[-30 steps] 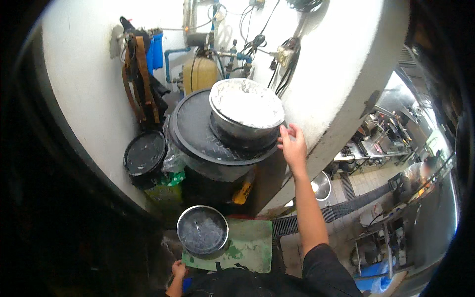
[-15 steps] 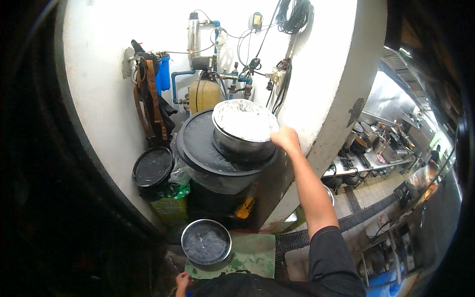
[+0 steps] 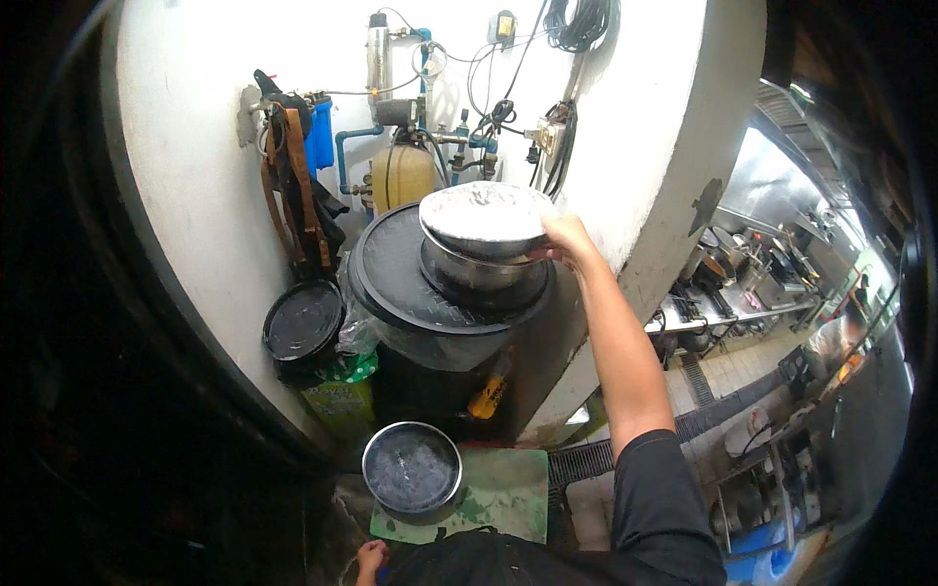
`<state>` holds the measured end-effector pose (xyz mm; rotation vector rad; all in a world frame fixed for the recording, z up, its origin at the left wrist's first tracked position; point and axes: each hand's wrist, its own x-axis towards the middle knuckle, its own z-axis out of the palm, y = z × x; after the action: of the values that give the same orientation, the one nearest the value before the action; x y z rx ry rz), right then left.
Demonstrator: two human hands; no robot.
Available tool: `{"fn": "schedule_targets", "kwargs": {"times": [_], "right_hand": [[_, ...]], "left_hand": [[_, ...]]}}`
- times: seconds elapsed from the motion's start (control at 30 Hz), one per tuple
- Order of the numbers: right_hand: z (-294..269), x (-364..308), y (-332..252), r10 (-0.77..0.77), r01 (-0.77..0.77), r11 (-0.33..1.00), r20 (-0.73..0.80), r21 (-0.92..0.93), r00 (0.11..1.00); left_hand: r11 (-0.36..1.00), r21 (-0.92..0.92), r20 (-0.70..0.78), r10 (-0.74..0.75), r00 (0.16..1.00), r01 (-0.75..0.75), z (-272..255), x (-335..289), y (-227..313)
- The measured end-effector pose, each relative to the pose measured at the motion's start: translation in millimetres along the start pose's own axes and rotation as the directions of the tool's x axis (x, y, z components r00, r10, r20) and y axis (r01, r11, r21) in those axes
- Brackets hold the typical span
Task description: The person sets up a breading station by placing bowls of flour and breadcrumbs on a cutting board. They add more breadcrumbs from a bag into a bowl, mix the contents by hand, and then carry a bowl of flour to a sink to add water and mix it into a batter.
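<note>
Right hand (image 3: 565,239) clamped on the right rim of the white-dusted pan (image 3: 484,210); pan is over the steel bowl (image 3: 479,272), bowl on the far black drum lid (image 3: 386,269); left hand (image 3: 371,557) near left, by the green board (image 3: 513,493); can't tell its grip.

Left head fisheye, wide view, facing forward and down.

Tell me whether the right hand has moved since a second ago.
Yes. Judged against the large black barrel lid, the right hand has moved up the picture and slightly left.
</note>
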<state>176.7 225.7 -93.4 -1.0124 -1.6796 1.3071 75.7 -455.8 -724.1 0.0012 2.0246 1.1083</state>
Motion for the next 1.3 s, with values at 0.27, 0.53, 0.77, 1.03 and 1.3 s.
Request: {"fn": "schedule_targets", "kwargs": {"times": [0.27, 0.53, 0.77, 1.03, 1.3], "right_hand": [[-4, -31, -16, -0.142, 0.153, 0.934, -0.060, 0.324, 0.988], [1, -64, -28, -0.123, 0.145, 0.958, -0.103, 0.249, 0.987], [-15, -98, -19, -0.151, 0.150, 0.954, -0.018, 0.261, 0.988], [-59, -202, -42, -0.146, 0.165, 0.960, -0.098, 0.225, 0.984], [-128, -381, 27, 0.191, -0.174, 0.903, -0.004, 0.392, 0.982]], "left_hand": [[0.671, 0.004, -0.239, 0.721, 0.651, -0.741, 25, -61, 220], [0.743, -0.540, 0.415, 0.643, 0.644, -0.394, 82, -185, 708], [0.789, -0.486, 0.424, 0.590, 0.687, -0.377, 121, -158, 742], [0.728, -0.498, 0.488, 0.684, 0.542, -0.471, 68, -257, 663], [0.954, -0.166, 0.645, 0.297, 0.704, -0.250, 37, -288, 471]]}}
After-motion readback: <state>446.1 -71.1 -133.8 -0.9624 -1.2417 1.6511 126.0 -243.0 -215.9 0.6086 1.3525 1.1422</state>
